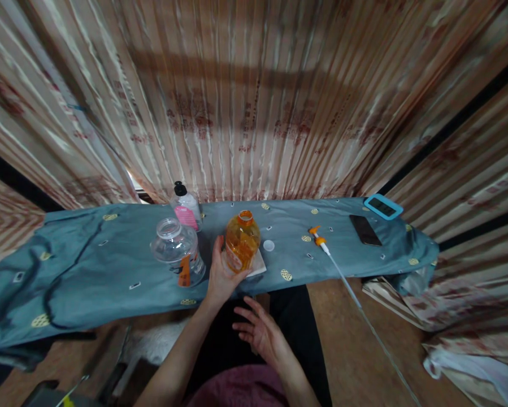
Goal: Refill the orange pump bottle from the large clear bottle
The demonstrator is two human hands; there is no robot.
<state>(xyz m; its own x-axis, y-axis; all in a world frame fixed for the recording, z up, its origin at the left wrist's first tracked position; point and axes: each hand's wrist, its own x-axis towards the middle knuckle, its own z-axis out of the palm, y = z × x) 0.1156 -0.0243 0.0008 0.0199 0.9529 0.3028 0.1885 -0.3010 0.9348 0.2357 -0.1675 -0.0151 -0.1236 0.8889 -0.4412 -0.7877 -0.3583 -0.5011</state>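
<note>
An amber see-through bottle [242, 243] with an uncapped neck stands on a white pad [257, 264] in the middle of the table. My left hand [222, 271] is wrapped round its left and near side, fingers along the left and thumb across the front. Low over my lap, my right hand [260, 332] is open, palm partly up, fingers apart and holding nothing. Left of the bottle stands a clear, wide plastic jar [181, 254] with an orange and black label, its mouth uncovered. A small white round disc [269, 245] lies just right of the pad.
Behind the jar stands a black-topped bottle [187, 209] with a pink label. To the right lie an orange-and-white nozzle [319, 240] whose long tube runs off the table, a dark phone [365, 230] and a blue-framed digital timer [383, 207]. Curtains surround the cloth-covered table [122, 243].
</note>
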